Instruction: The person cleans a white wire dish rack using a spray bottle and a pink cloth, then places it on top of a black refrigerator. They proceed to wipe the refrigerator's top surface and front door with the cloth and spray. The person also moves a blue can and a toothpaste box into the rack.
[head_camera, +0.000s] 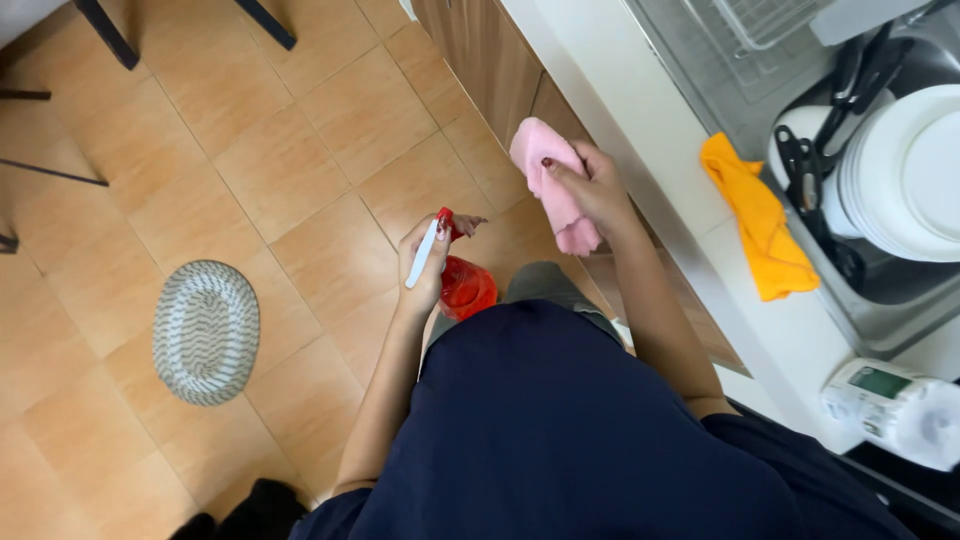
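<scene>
Hands both loaded, standing at worktop (640, 150) front edge. Left hand (425, 265) clamped round red spray bottle (465, 288), finger on white trigger, bottle held over tiled floor (300, 150). Right hand (590, 190) closed on pink cloth (555, 180), held just off cabinet front below worktop edge. Wiping seems barely begun: no wet streak visible on worktop or cabinet, though glare makes that hard to judge. Orange cloth (760, 220) lies untouched on worktop by sink edge. Oval mat (205, 330) on floor, well apart.
</scene>
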